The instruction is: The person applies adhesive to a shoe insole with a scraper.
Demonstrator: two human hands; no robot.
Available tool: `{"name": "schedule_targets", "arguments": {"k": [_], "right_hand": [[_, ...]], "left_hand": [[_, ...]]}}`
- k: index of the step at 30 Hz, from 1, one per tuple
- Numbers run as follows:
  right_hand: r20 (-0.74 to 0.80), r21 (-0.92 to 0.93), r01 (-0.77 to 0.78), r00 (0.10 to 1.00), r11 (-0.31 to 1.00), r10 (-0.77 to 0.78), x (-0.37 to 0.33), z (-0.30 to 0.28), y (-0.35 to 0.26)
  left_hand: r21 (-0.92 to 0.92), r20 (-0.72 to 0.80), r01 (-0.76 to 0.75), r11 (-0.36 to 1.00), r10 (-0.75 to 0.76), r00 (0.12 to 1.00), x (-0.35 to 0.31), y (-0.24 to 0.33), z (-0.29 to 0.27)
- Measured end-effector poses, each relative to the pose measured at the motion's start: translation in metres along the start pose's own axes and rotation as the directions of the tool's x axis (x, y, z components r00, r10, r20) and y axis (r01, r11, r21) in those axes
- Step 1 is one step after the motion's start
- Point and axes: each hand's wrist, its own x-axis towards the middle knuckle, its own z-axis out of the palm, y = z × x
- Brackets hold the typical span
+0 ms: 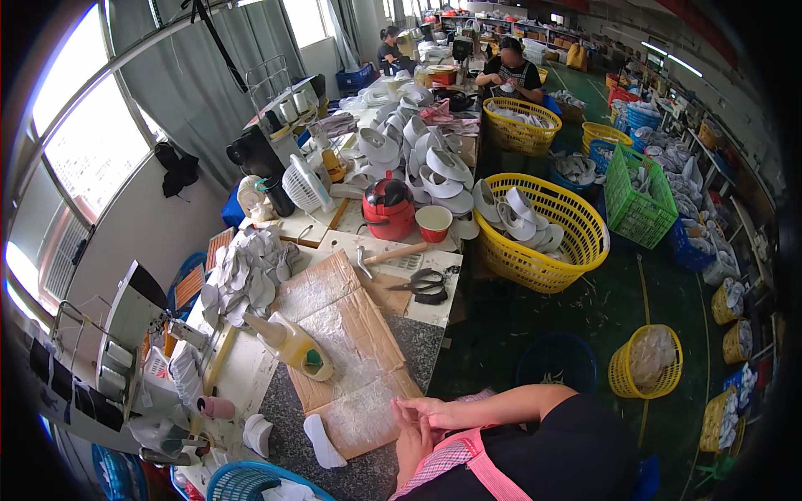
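My right hand (424, 409) and my left hand (410, 437) meet at the front edge of the workbench, fingers closed and touching. Anything between them is too small or hidden to make out. Just beyond lies a flattened cardboard sheet (334, 321) crusted with whitish residue. A yellowish squeeze bottle (294, 346) with a long spout rests on it. Left of my hands, a white curved shoe piece (322, 442) lies by the cardboard's edge, with stacked white pieces (257, 435) farther left. Black-handled scissors (428, 285) and a wooden-handled hammer (393, 255) lie beyond the cardboard.
A red pot-like container (388, 209) and a red cup (433, 224) stand farther back, before piled white shoe parts (430, 163). A yellow basket (543, 242) stands right of the bench; a blue basket (251, 480) is at near left. A seated person (511, 75) works beyond.
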Motion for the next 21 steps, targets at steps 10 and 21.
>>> {"name": "schedule_targets", "arguments": {"k": [10, 21], "right_hand": [[0.156, -0.012, 0.027, 0.987, 1.0, -0.025, 0.017, -0.029, -0.054], [0.183, 0.198, -0.171, 0.974, 0.965, 0.134, 0.042, -0.05, -0.107]], "left_hand": [[0.05, 0.006, -0.076, 0.996, 0.076, 0.997, 0.044, -0.011, 0.031], [-0.162, 0.174, 0.317, 0.934, -0.289, 0.941, 0.088, 0.038, 0.029]]}}
